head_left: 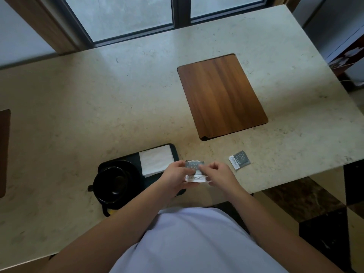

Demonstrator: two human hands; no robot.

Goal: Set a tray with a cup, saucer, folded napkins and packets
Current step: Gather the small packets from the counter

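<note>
Tray setting at a stone desk: both hands on packets, one packet loose.

Nearest, a pale shirt front fills the lower frame and hides the desk's near edge. Left hand [174, 177] and right hand [220, 175] together pinch a small stack of packets [195, 171] above the desk [78, 115], just right of the tray; how many packets cannot be told, and their print is too small to read. Black tray [175, 152], partly covered by the left forearm, carries a black cup [113, 183] on a black saucer [134, 170], the two hard to separate in the dark, and a white folded napkin [156, 162] beside them. A yellowish item at the tray's near end is unidentifiable. One loose packet [239, 159] lies on the desk to the right, apart. Farther, a wooden inset panel [220, 95]; another is cut off at left. Window [128, 16] beyond.
</note>
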